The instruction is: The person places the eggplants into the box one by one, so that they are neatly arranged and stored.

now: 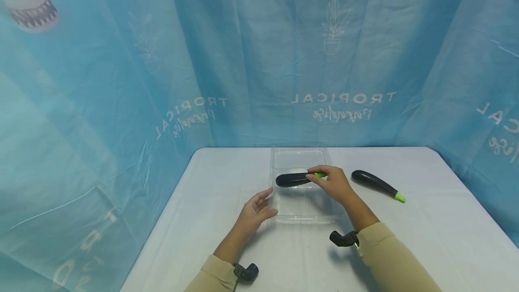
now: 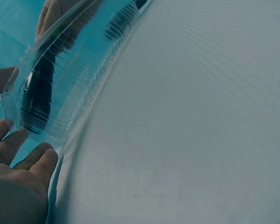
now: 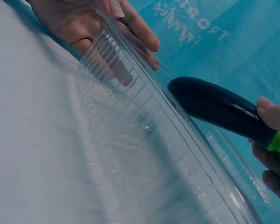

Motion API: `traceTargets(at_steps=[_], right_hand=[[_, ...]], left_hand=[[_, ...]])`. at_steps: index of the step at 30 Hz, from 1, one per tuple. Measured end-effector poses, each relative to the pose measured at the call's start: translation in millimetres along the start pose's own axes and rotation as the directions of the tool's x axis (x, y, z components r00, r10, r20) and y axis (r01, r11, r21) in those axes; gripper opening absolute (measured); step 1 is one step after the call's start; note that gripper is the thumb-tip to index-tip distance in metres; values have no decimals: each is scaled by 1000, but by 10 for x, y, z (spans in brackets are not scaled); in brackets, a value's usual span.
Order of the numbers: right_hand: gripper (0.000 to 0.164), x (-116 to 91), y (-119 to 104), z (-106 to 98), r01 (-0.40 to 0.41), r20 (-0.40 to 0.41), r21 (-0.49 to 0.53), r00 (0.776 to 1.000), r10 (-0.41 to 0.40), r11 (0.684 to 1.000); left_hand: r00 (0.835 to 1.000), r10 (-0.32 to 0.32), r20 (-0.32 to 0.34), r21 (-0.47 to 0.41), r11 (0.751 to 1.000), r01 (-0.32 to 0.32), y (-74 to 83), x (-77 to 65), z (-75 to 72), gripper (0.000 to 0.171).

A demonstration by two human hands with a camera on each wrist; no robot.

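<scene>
In the head view my right hand (image 1: 333,184) pinches a dark eggplant (image 1: 293,180) by its green stem end. It is held lengthwise over a clear plastic clamshell box (image 1: 285,211), its rounded end pointing left. The right wrist view shows the eggplant (image 3: 214,102) close over the box's rim, with thumb and fingers at the stem. My left hand (image 1: 253,211) is at the box's left side, fingers spread and loosely bent, fingertips right at the rim. Through the ribbed wall (image 2: 84,84) the held eggplant shows in the left wrist view.
A second eggplant (image 1: 375,184) lies on the white tabletop (image 1: 438,220) right of the box, green stem toward the front right. The box's raised lid (image 1: 300,157) extends toward the back. Blue printed curtains (image 1: 259,57) hang behind the table and at both sides.
</scene>
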State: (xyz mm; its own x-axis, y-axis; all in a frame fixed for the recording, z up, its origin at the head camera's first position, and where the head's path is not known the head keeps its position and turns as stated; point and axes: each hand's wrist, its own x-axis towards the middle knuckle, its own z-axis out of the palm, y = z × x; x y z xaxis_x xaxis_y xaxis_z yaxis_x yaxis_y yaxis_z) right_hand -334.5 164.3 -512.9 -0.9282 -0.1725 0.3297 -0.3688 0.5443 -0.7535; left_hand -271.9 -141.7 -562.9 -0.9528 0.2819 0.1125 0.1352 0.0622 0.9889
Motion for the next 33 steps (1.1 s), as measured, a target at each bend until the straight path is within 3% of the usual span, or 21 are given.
traceTargets(at_steps=[7, 19, 33], right_hand=[[25, 12, -30, 14, -11, 48, 21, 999, 10, 1000], [28, 25, -103, 41, -15, 97, -48, 995, 20, 999], [22, 35, -14, 29, 33, 174, -168, 985, -4, 985]], left_hand=[[1000, 3, 4, -9, 1000, -3, 3, 3, -7, 69], [1000, 22, 15, -43, 999, -21, 15, 20, 1, 68], [1000, 25, 0, 17, 1000, -25, 30, -5, -1, 67]])
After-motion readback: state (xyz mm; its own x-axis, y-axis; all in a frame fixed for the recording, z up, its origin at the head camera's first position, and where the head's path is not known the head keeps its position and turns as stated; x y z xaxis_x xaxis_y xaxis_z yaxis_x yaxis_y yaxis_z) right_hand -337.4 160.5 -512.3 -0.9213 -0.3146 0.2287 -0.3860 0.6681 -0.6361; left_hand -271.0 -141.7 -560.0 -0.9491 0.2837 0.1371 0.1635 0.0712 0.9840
